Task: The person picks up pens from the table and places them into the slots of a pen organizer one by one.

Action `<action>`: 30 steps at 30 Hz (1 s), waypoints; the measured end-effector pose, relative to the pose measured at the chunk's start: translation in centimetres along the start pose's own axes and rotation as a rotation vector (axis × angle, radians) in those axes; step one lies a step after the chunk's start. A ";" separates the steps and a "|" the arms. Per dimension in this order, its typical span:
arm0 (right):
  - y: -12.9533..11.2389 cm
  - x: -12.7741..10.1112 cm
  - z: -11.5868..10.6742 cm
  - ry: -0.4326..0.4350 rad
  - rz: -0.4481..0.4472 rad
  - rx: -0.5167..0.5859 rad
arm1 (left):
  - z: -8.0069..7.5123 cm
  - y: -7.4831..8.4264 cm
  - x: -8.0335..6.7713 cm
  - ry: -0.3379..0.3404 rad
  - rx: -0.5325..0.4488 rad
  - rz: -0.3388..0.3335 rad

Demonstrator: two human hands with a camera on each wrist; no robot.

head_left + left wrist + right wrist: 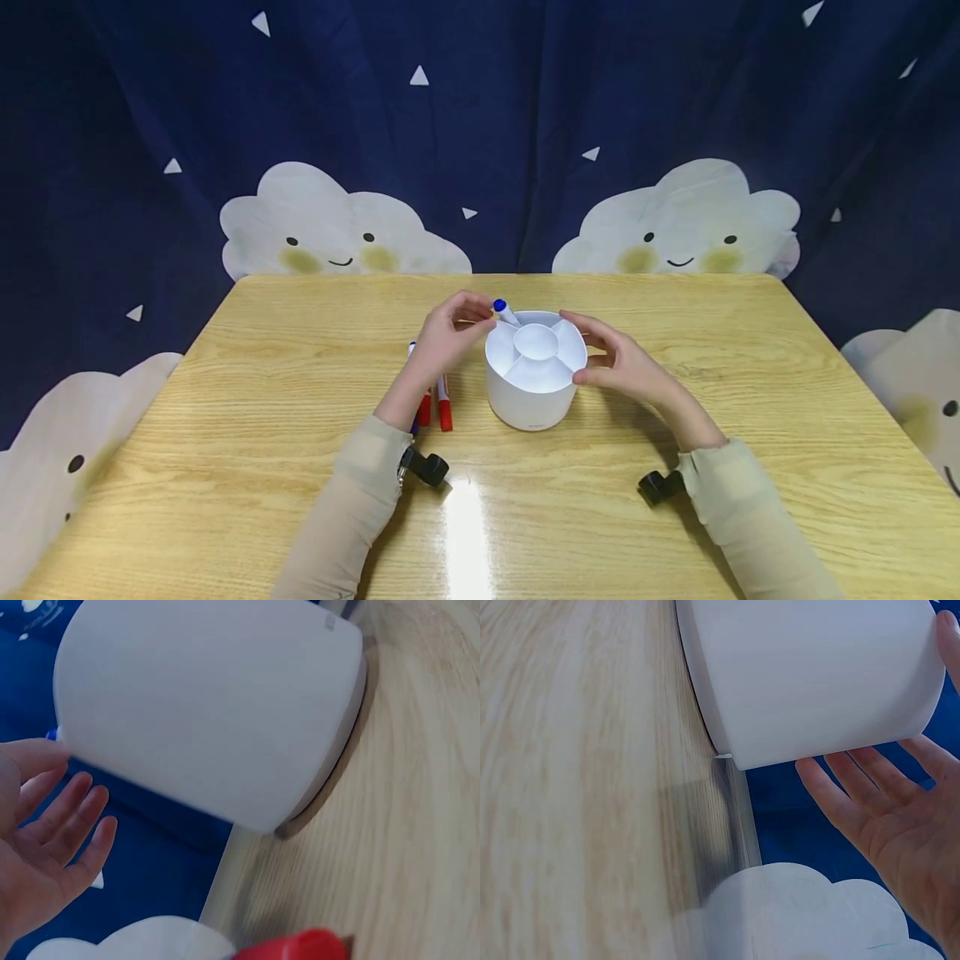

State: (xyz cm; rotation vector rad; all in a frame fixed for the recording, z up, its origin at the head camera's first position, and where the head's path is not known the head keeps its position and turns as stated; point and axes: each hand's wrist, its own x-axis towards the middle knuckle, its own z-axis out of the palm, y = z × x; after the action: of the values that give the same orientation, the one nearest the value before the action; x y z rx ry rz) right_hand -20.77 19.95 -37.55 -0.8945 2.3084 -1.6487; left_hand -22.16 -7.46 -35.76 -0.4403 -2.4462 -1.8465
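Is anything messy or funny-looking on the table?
Nothing is spilled or broken. The white holder stands upright on the table. One blue-capped marker leans in it, held by the left hand, while the red markers lie loose beside it. The right hand rests against the holder's side.

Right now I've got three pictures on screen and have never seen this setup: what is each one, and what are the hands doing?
No machine here: a person works with bare hands. The wide picture comes from a head camera looking down at a wooden table. The other two come from cameras on each wrist, so they show the white holder very close and tilted. The left hand pinches a blue-capped marker at the holder's rim. The right hand rests against the holder's far side, fingers fairly straight. More markers with red caps lie on the table beside the left wrist.
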 end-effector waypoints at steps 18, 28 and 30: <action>0.2 0.0 -0.2 -0.008 -0.026 -0.015 | -6.4 -3.0 -0.9 0.089 0.136 -0.115; 0.1 0.2 -0.1 -0.012 -0.031 0.002 | -7.2 -5.1 -1.2 0.043 0.138 -0.368; 0.1 0.1 0.0 -0.012 -0.032 0.007 | -7.2 -5.3 -1.3 0.037 0.162 -0.410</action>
State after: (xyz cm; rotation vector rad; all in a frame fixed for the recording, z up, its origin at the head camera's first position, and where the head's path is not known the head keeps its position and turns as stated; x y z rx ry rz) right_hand -20.90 19.93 -37.61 -0.9422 2.2912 -1.6579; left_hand -23.27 -15.87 -38.92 0.1142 -2.7925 -1.7315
